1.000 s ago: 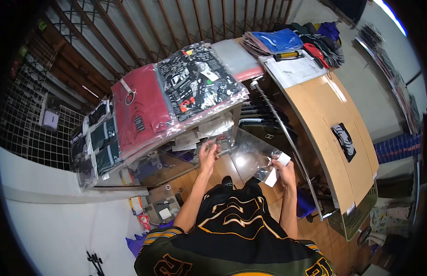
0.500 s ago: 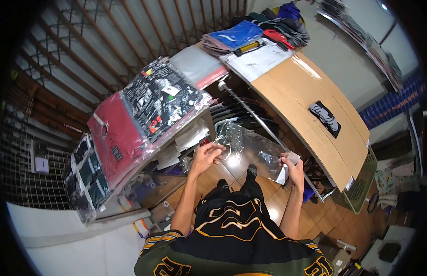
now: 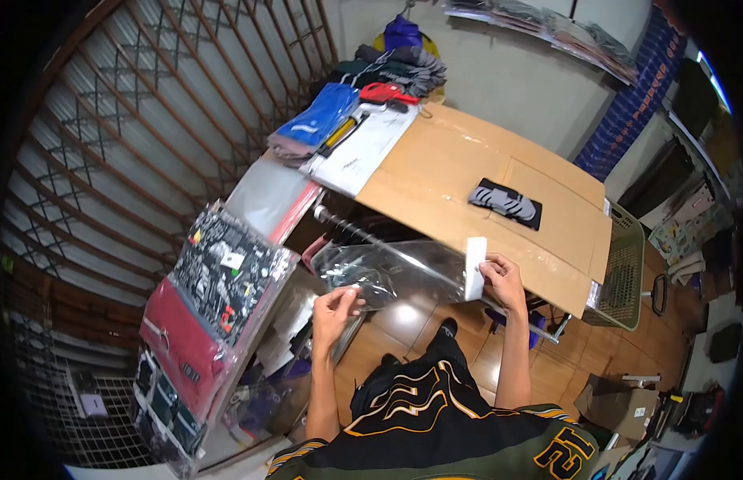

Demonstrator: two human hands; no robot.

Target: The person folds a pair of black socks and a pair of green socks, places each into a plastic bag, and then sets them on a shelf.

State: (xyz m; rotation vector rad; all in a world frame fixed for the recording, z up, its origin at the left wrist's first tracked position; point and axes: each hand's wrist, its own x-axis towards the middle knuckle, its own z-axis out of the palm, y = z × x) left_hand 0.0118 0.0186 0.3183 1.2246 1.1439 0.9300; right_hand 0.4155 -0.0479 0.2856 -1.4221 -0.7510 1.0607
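A clear plastic bag (image 3: 415, 268) is stretched between my two hands, with a white strip (image 3: 475, 268) along its right end. My left hand (image 3: 337, 312) pinches the bag's lower left edge between thumb and fingers. The white strip is gripped by my right hand (image 3: 503, 280), thumb and fingers closed at its edge. Beyond the bag, a folded black and grey item (image 3: 506, 203) lies on the cardboard-covered table (image 3: 435, 164). A metal rail (image 3: 387, 248) shows through the bag.
Packaged clothes, black patterned (image 3: 231, 264) and red (image 3: 183, 332), lie on the left. A blue package (image 3: 319, 116), a red-handled tool (image 3: 387, 94) and piled garments (image 3: 403, 66) are at the back. A green basket (image 3: 623, 272) stands right, an open cardboard box (image 3: 619, 408) lower right.
The view has turned to the right, bringing the table closer to the centre. The bag is spread out flatter, and its white strip now stands upright in my right hand.
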